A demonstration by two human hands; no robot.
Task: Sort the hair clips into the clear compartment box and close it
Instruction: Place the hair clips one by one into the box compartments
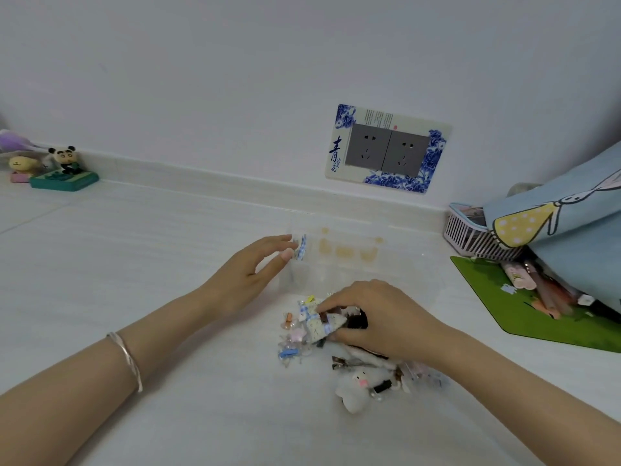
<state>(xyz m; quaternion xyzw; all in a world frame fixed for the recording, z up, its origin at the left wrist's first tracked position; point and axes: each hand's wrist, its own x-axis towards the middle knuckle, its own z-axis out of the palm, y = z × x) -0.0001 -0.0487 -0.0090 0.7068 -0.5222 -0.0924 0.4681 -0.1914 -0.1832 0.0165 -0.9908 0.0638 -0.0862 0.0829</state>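
Item: hair clips [302, 334], a loose heap mid-tabletop [168, 264], toward our near edge. Clear compartment box [410, 270], seemingly open, stands just beyond the heap, its long axis along the far edge. Our left hand [248, 270], the nearer to it, pinches a blue checked clip [301, 247] over the box's left end. Our right hand [379, 317] curls round a cream fabric clip [322, 326] in the heap; its drop, we judge, lies straight ahead.
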